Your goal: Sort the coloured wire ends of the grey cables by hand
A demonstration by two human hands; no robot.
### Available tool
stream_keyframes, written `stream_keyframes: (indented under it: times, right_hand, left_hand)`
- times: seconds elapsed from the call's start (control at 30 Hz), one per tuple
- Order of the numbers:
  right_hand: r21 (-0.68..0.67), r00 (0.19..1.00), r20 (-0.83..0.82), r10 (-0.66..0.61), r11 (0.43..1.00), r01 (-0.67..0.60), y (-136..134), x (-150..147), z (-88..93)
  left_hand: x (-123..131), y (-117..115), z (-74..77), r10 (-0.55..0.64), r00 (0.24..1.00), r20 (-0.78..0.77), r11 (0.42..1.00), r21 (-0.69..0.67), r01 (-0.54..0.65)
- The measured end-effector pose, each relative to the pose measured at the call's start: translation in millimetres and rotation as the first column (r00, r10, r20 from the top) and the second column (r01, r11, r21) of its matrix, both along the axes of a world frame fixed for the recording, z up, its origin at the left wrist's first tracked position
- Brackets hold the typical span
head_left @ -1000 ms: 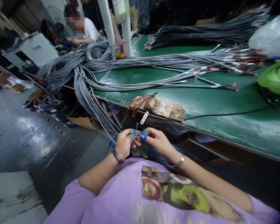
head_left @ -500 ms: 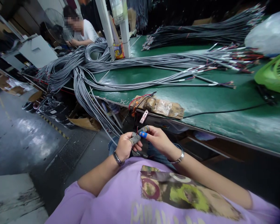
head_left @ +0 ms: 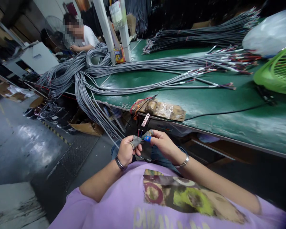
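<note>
My left hand [head_left: 127, 149] and my right hand [head_left: 162, 143] meet in front of my chest, below the bench edge. Both pinch the end of a grey cable [head_left: 102, 121] whose thin red and blue wires [head_left: 139, 132] stick up between my fingertips. Grey tape wraps my left finger and my right index finger, and blue tape covers my right thumb tip. The cable runs up and left to a thick bundle of grey cables [head_left: 85, 95] hanging off the green bench [head_left: 205, 101].
Long grey cable bundles [head_left: 181, 60] with stripped coloured ends lie across the bench. A taped cardboard pad with red wires [head_left: 160, 109] sits at the near edge. A green basket [head_left: 277, 71] stands at right. A person [head_left: 82, 35] works at the far left end.
My hands stay together on the cable end and shift only slightly. The view has tilted a little to the right.
</note>
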State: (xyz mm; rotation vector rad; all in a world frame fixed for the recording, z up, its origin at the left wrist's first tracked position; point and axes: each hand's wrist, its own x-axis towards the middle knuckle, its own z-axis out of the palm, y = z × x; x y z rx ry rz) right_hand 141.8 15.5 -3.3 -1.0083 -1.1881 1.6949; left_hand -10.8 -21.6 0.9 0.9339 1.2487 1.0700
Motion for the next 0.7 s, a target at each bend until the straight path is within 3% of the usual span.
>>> stream_keyframes:
  times: [0.23,0.33,0.5,0.7]
  right_hand:
    - [-0.224,0.969,-0.211,-0.131,0.971,0.083,15,7,-5.7]
    - [-0.260,0.972,-0.212,-0.105,0.965,0.048,23,8,-5.4]
    - [-0.154,0.981,-0.150,0.120,0.978,-0.143,18,2,4.0]
    - [-0.018,0.997,-0.058,0.050,0.999,-0.051,9,-3,4.0]
  left_hand:
    - [-6,5,1.2,-0.053,0.998,0.019,0.998,-0.040,0.054]
    - [-7,9,3.5,-0.079,0.997,0.023,0.996,-0.041,0.080]
    - [-5,11,5.2,-0.093,0.996,-0.013,0.995,-0.044,0.092]
    - [-2,8,0.8,-0.107,0.993,-0.049,0.993,-0.051,0.104]
